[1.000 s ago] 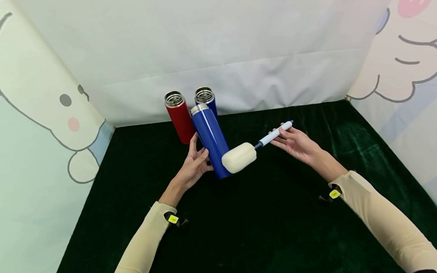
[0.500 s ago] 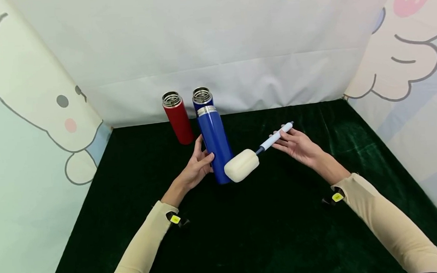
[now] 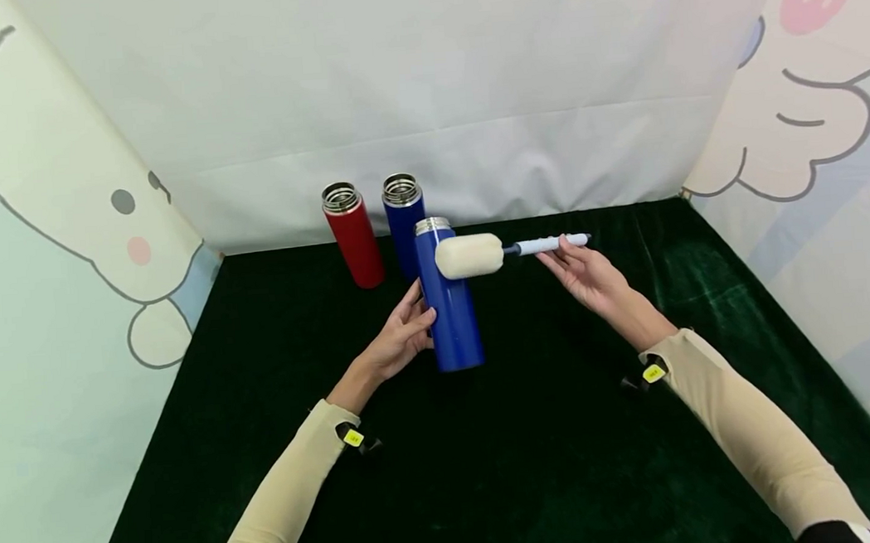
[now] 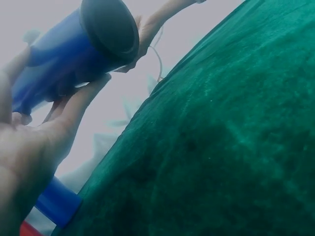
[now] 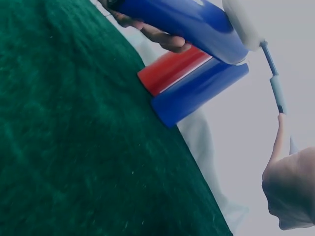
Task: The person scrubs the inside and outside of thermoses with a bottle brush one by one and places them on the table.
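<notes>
My left hand (image 3: 401,336) grips a blue bottle (image 3: 453,328) around its side, holding it off the cloth and slightly tilted. The bottle's steel mouth has no lid, and its dark base (image 4: 110,32) shows in the left wrist view. Between thumb and fingers, my right hand (image 3: 588,277) holds the pale blue handle (image 3: 545,245) of a sponge bottle brush. Its cream sponge head (image 3: 470,256) overlaps the upper part of the held bottle in the head view. In the right wrist view the sponge (image 5: 242,24) lies close by the bottle's mouth end.
Behind the held bottle stand a red bottle (image 3: 356,243) and a second blue bottle (image 3: 400,224), both upright without lids. Dark green velvet cloth (image 3: 447,470) covers the table. A white curtain (image 3: 548,157) hangs along the back edge, with cartoon-printed panels on both sides.
The brush has swung up from beside the bottle's lower part to near its top and now lies nearly level. The held blue bottle has shifted right and slightly down.
</notes>
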{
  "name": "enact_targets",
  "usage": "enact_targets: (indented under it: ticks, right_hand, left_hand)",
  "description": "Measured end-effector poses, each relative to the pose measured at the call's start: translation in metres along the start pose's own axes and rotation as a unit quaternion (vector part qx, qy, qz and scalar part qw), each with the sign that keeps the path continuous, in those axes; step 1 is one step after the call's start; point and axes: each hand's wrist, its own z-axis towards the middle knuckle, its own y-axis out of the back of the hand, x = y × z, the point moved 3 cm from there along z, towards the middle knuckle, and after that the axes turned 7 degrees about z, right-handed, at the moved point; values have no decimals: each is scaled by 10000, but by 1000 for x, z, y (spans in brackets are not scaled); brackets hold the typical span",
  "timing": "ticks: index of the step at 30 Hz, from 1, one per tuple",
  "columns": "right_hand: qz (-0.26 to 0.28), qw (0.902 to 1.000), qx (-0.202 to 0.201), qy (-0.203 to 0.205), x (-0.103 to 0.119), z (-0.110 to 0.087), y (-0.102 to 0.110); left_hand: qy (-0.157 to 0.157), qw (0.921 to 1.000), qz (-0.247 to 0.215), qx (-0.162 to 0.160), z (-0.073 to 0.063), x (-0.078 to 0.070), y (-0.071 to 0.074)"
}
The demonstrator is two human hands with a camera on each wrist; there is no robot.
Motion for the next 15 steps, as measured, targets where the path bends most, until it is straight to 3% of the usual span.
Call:
enact_targets:
  ticks: [8,15]
  right_hand:
    - [471,9981,-386,94,-2,10,-12]
    - [461,9976,-522,-56,-7,14,-12]
  left_hand:
    - [87,9990,431,11,1,4,0]
    - [59,9998,170,-5,-2,3,-2]
